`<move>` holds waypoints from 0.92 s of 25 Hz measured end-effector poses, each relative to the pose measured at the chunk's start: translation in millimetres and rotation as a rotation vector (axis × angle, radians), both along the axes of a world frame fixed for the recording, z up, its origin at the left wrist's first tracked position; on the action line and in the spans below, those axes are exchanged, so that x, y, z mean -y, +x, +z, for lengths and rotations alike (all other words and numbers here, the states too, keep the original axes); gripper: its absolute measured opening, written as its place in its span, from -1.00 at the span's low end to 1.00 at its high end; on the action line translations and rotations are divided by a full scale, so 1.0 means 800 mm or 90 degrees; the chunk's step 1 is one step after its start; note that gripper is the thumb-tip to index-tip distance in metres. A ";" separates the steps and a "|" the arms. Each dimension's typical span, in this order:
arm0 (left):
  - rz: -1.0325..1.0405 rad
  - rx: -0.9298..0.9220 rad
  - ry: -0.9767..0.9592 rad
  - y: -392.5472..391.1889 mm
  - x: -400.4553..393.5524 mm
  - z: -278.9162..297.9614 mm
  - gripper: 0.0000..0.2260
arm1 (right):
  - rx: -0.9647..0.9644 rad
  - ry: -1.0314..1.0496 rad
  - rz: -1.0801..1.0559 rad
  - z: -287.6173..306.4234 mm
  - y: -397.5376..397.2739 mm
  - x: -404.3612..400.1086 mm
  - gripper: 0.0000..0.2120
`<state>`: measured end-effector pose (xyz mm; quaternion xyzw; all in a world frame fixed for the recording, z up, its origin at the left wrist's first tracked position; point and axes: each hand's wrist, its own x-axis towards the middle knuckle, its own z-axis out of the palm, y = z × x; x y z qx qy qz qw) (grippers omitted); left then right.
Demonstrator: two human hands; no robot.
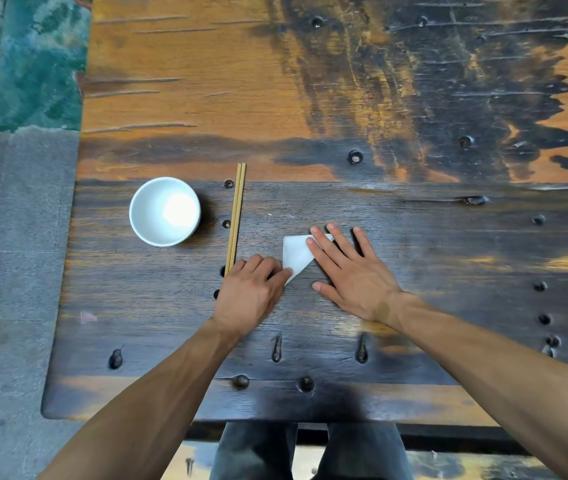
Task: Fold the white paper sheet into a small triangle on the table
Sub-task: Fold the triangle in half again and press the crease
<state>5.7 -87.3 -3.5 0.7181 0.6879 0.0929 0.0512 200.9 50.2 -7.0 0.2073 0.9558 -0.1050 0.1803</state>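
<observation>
Head view: white paper sheet [295,255] lies flat on the dark wooden surface [449,258], near-centre, already folded to a small triangular shape with one point aimed toward the person.

Right hand [348,271]: flat, fingers straight and spread, palm down. Fingers [320,252] cover the paper's right edge and far corner; thumb lies on bare wood, off the paper.

Left hand [251,289]: fingers curled under, knuckles up, at the paper's lower-left edge. One fingertip or the thumb touches the near point of the triangle. Looks like a press on the fold rather than a pinch, but the curled fingers hide the contact, so can't confirm a grip.

Pair of wooden chopsticks [237,216] lies side by side just left of the left hand, near end close to its knuckles, apart from the paper. White bowl [165,211] stands upright left of the chopsticks, well apart from the paper.
</observation>
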 end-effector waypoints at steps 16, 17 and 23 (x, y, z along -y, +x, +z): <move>0.052 0.051 -0.021 -0.001 0.000 0.001 -0.89 | -0.275 0.018 -0.360 0.000 0.006 -0.024 -0.76; 0.051 0.050 -0.022 -0.001 0.000 0.000 -0.88 | -0.276 0.004 -0.367 0.000 0.001 -0.030 -0.80; 0.044 0.031 -0.021 -0.002 0.001 -0.002 -0.88 | -0.245 -0.056 -0.389 -0.003 -0.011 -0.046 -0.91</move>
